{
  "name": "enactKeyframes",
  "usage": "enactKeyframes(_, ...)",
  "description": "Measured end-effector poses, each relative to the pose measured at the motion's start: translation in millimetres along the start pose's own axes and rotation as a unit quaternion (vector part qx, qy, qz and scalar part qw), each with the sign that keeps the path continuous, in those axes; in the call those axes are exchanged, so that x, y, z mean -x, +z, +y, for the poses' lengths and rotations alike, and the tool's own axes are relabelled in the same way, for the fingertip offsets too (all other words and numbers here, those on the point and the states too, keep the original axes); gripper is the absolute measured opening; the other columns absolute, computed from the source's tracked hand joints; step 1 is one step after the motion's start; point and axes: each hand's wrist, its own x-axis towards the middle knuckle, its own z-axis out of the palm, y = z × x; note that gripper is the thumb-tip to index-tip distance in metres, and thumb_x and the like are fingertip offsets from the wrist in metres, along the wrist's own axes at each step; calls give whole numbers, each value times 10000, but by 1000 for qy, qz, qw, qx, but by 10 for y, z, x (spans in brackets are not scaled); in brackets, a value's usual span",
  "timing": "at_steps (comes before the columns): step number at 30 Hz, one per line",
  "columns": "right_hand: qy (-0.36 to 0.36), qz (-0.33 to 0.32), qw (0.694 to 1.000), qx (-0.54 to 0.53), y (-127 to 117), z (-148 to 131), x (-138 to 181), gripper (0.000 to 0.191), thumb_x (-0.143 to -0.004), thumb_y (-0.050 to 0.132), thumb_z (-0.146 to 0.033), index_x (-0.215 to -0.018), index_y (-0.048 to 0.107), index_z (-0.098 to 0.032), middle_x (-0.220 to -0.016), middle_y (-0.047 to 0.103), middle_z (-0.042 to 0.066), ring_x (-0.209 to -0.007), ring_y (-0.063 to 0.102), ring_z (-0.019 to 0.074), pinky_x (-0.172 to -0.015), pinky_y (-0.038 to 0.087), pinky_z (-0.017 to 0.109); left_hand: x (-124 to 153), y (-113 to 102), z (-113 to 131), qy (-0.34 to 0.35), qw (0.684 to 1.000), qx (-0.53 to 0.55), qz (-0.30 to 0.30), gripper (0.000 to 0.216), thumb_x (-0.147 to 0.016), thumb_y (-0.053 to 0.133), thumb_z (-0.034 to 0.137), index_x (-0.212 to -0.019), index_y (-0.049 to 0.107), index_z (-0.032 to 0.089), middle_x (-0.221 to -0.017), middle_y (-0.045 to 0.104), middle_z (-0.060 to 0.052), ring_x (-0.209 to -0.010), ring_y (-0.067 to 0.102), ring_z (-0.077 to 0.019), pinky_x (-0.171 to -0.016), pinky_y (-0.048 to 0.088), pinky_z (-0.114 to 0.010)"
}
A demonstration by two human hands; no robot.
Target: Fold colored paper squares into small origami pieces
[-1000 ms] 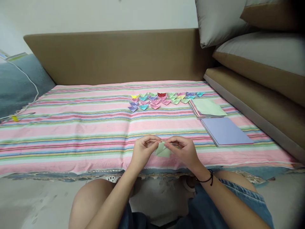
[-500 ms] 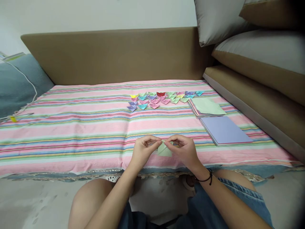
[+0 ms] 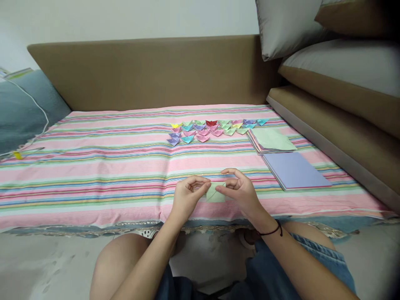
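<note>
A small pale green folded paper [image 3: 216, 193] is held just above the near edge of the striped cloth [image 3: 109, 175]. My left hand [image 3: 187, 198] pinches its left side with curled fingers. My right hand [image 3: 239, 191] grips its right side, thumb on the paper and forefinger raised above it. Farther back lie several small folded paper pieces [image 3: 212, 128] in many colours, set in rows.
Two stacks of square paper lie to the right: a green-topped stack [image 3: 273, 140] and a lilac stack [image 3: 295, 170]. Brown cushions [image 3: 340, 108] and grey pillows rise at the right. A white cable [image 3: 34, 104] crosses a grey cushion at far left. My knees are below the cloth's edge.
My right hand has lifted its forefinger and shifted slightly away from me. The green paper now shows a flatter, wider rectangular face with a diagonal crease.
</note>
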Motion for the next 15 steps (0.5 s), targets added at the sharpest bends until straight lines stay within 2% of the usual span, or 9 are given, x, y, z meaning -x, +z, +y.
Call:
enactKeyframes(5, 17, 6, 1000, -20, 11, 2, -10, 423, -578, 790, -280, -891, 514, -212, -494, 485, -96, -419, 365, 57, -422, 278, 191, 4, 11, 7, 3, 1000, 4, -8, 121, -686, 705, 249, -728, 653, 148, -691, 662, -20, -611, 570, -100, -568, 443, -202)
enactKeyframes(11, 29, -35, 998, -34, -6, -14, -12, 355, -659, 732, -299, -925, 509, -224, -614, 576, -55, -531, 509, 99, -516, 385, 221, -3, 7, 23, -28, 995, 97, -6, 351, -658, 731, 241, -838, 432, 204, -624, 669, 28, -513, 529, -86, -540, 416, -204)
enactKeyframes(15, 21, -50, 998, -26, -26, -41, -2, 337, -679, 710, -291, -940, 508, -225, -634, 576, -50, -560, 518, 105, -536, 394, 224, -2, 6, 27, -26, 994, 105, -14, 361, -663, 727, 228, -801, 395, 200, -615, 662, 33, -499, 499, -72, -532, 383, -188)
